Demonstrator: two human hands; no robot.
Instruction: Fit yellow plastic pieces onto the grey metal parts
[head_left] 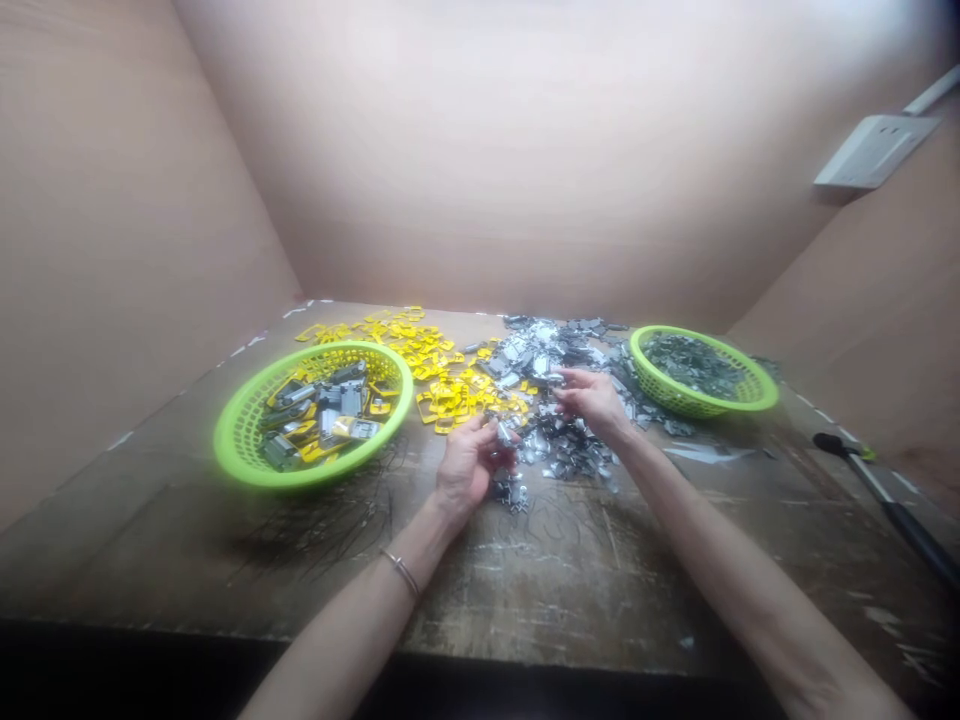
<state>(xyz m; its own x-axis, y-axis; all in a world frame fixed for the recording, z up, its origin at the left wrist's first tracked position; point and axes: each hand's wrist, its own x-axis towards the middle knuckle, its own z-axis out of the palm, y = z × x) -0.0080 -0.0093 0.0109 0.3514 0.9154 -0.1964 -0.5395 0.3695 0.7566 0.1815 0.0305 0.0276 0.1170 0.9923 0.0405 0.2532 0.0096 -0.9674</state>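
My left hand (469,468) is curled around a small grey metal part (504,432), at the near edge of a loose heap of grey metal pieces (570,450). My right hand (592,400) reaches over that heap, its fingertips pinching a small metal piece (556,379). Flat yellow plastic frames (446,400) lie scattered to the left of the heap. A green plastic basket (247,440) holds grey parts and yellow frames, and another green basket (675,387) holds dark grey metal pieces.
Everything lies on a worn, scratched wooden table (525,590), with thin dark wires (322,530) near the left basket. Pinkish-brown walls (525,150) surround it. A black-handled tool (911,520) lies at the right edge, and a white wall socket (874,150) sits high on the right.
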